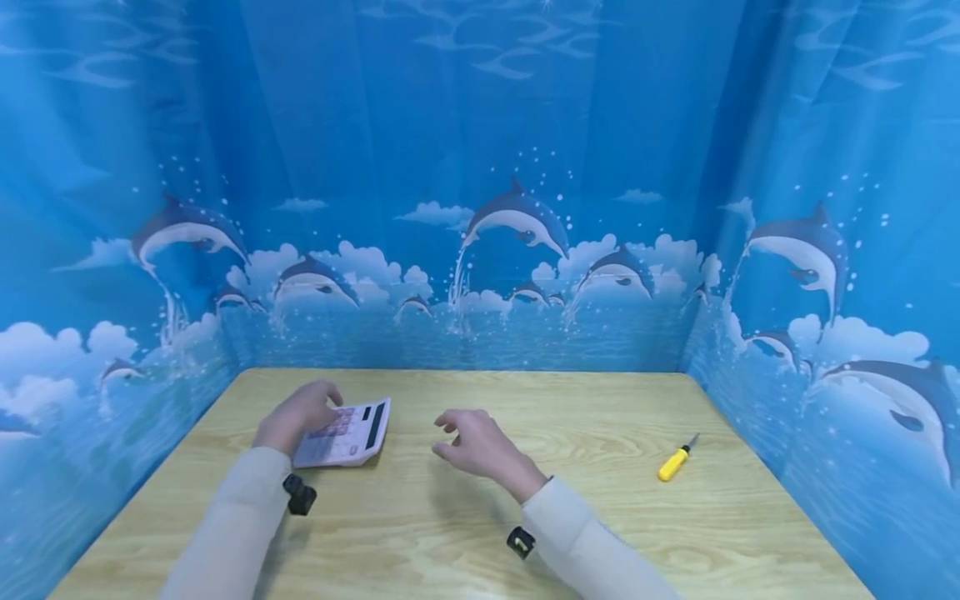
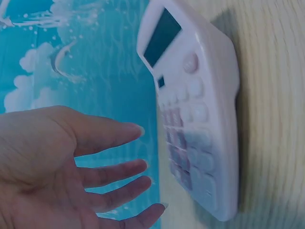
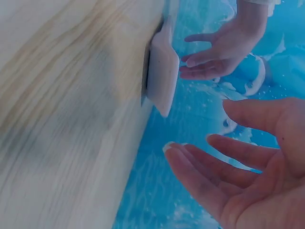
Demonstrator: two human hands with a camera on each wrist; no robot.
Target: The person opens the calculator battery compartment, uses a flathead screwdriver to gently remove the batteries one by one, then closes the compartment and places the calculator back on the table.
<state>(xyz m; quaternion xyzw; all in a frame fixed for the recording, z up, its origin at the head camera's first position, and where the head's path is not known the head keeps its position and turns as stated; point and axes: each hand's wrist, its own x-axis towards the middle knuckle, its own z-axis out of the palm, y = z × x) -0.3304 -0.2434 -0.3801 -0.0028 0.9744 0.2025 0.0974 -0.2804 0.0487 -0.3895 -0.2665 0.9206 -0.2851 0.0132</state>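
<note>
With your left hand [image 1: 298, 414] and right hand [image 1: 482, 447] empty, fingers loosely parted, you'd best touch the pale-pink rectangular plastic calculator [image 1: 347, 439], lower left of the head view, lightly, lest it slide.

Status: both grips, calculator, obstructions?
Left grip empty, above calculator. Right grip empty, above table. Calculator on table, keys up. Nothing seen between left grip and calculator; screwdriver well right.

A pale pink calculator [image 1: 348, 436] lies face up on the left part of the wooden table [image 1: 570, 408], its raised, dark display end toward the right, darker pink keys among paler ones, the left hand [image 1: 298, 413] just over it.
</note>
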